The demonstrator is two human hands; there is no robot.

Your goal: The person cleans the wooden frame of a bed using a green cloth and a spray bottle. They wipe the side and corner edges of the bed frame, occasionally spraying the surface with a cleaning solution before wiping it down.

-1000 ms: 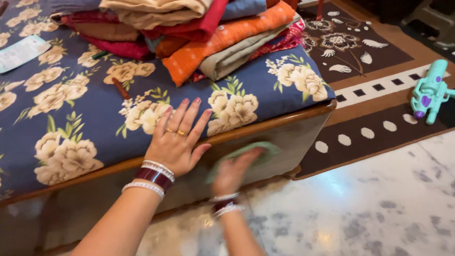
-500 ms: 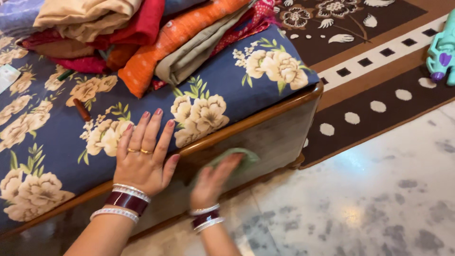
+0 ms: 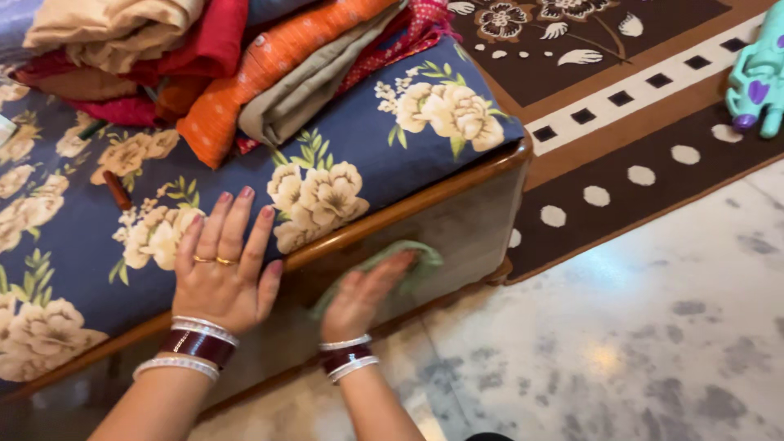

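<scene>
My left hand [image 3: 224, 265] lies flat, fingers spread, on the blue floral mattress cover [image 3: 359, 151] at the bed's front edge. It wears rings and red and white bangles. My right hand [image 3: 363, 294] presses a pale green cloth [image 3: 412, 261] against the glossy wooden side panel of the bed frame [image 3: 474, 220], just below the wooden rim. The cloth shows above and to the right of my fingers; the rest of it is hidden under my palm.
A pile of folded clothes [image 3: 245, 65] in beige, red, orange and grey sits on the bed. A brown patterned rug [image 3: 645, 139] lies to the right, with a teal toy [image 3: 755, 82] on it. Marbled floor [image 3: 621, 343] spreads below. A small brown object [image 3: 117, 189] rests on the cover.
Both hands have stayed on the bed while the view shifted left and down. My right hand with the cloth slid slightly along the side panel.
</scene>
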